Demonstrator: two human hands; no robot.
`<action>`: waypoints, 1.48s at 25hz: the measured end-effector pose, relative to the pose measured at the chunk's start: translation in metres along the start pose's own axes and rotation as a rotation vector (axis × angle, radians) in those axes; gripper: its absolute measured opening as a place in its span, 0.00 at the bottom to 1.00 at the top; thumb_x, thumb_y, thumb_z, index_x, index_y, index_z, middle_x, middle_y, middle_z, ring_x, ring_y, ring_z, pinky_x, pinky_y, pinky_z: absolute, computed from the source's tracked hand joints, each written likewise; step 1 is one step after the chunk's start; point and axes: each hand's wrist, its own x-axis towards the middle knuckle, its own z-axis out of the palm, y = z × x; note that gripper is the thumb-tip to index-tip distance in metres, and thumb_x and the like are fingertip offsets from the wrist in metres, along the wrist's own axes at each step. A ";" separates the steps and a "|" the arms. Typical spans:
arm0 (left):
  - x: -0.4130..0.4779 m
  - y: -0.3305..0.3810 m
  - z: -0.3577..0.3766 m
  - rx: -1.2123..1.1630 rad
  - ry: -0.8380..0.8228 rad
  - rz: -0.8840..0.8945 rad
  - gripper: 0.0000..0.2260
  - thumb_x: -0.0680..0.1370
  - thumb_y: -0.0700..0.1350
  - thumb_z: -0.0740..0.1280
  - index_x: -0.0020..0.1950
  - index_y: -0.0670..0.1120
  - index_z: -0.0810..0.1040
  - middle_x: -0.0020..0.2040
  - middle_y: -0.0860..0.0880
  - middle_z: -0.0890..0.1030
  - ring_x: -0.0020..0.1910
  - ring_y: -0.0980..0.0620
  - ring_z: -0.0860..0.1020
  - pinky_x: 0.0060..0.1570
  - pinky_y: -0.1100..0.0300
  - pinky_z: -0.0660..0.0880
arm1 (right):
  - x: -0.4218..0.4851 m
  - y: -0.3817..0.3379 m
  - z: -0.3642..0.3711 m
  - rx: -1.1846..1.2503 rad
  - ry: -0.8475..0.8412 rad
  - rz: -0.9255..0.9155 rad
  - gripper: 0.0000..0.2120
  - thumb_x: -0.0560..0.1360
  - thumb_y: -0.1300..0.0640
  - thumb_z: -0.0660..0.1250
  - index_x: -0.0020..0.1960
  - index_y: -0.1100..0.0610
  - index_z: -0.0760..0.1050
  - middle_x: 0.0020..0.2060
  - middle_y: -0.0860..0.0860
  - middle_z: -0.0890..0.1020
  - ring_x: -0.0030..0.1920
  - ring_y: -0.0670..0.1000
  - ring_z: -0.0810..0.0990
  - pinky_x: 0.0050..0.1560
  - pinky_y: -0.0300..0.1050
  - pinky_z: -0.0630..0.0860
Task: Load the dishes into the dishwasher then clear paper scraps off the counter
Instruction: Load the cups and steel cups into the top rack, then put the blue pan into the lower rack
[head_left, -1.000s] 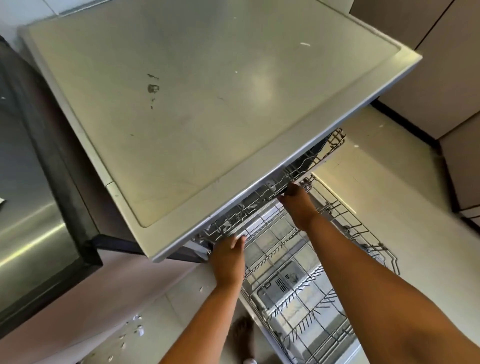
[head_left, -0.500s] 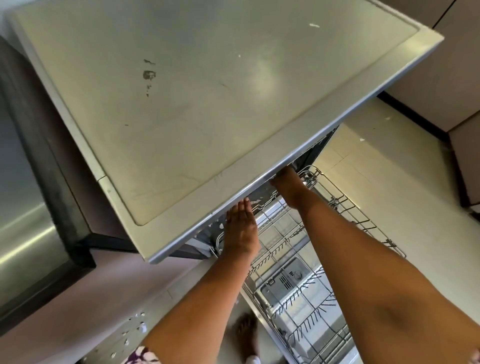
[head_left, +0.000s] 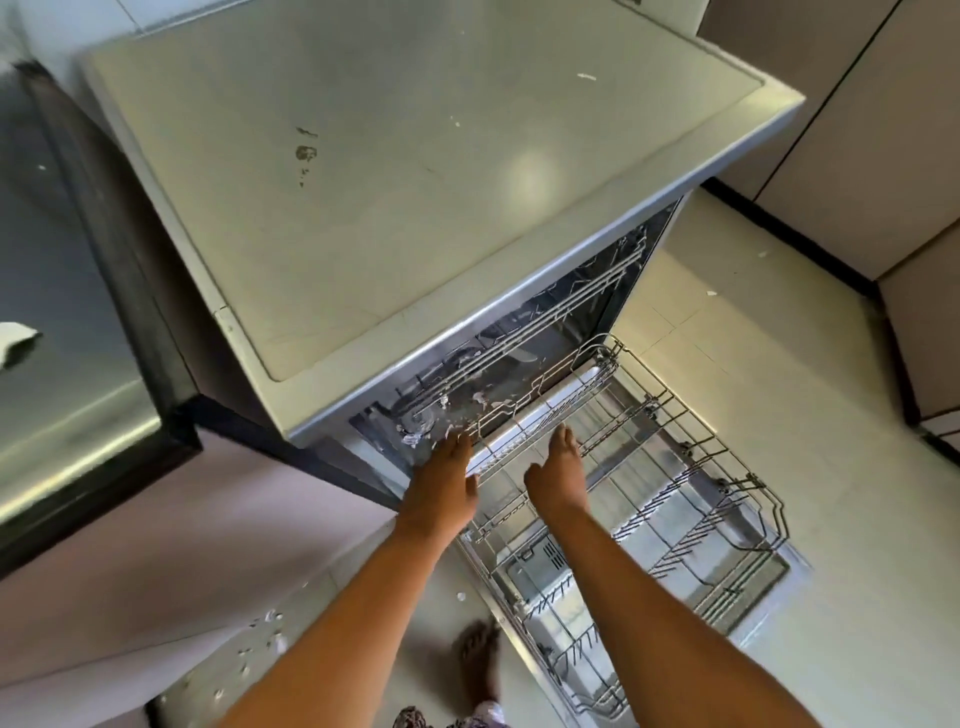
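Change since one second ago: upper rack (head_left: 571, 306), which then stuck out past the dishwasher's front edge, now sits back inside the tub. I note that both hands have left it and dropped lower.

Edges and room: the dishwasher top (head_left: 415, 182) overhangs the opening, so the tub mouth is a narrow dark strip under its front edge. The lower rack (head_left: 776, 519) is drawn fully out over the open door (head_left: 774, 587) and fills the floor space ahead. There is open floor to the right of the door, as far as the cabinets (head_left: 857, 130). A bare foot (head_left: 478, 660) stands just beside the door's left edge.

Hands: the left hand (head_left: 441, 483) is flat with its fingers straight, and the tips are at the left end of the tub sill. The right hand (head_left: 558, 478) is likewise flat and extended, over the rear edge of the lower rack. Both hold nothing. I cannot tell whether either one touches wire or sill.

Counts: two racks, two hands. Paper scraps: two white flecks (head_left: 587, 77) near the far right corner of the top. A small cluster (head_left: 415, 439) lies on the sill beside the left fingertips. A scatter (head_left: 270, 623) lies on the floor left of the door, too blurred to count.
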 end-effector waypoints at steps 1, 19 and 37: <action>-0.017 -0.001 0.005 -0.032 -0.003 -0.030 0.23 0.80 0.45 0.59 0.75 0.45 0.59 0.75 0.45 0.61 0.72 0.47 0.64 0.69 0.55 0.65 | -0.013 0.014 0.002 -0.013 -0.012 0.021 0.35 0.75 0.66 0.59 0.76 0.59 0.43 0.76 0.53 0.46 0.76 0.54 0.48 0.72 0.44 0.53; -0.281 -0.007 -0.109 -0.489 0.584 -0.458 0.12 0.79 0.41 0.63 0.61 0.42 0.78 0.58 0.45 0.81 0.56 0.48 0.78 0.56 0.62 0.70 | -0.213 -0.001 -0.072 0.039 0.070 -0.257 0.34 0.75 0.55 0.65 0.76 0.58 0.52 0.74 0.58 0.60 0.72 0.60 0.60 0.70 0.54 0.63; -0.296 -0.240 -0.294 -0.893 1.150 -0.650 0.06 0.75 0.41 0.67 0.48 0.44 0.83 0.43 0.46 0.83 0.46 0.46 0.80 0.46 0.57 0.72 | -0.252 -0.286 0.094 0.114 0.019 -0.779 0.27 0.71 0.64 0.69 0.68 0.66 0.66 0.65 0.63 0.71 0.66 0.60 0.69 0.65 0.50 0.65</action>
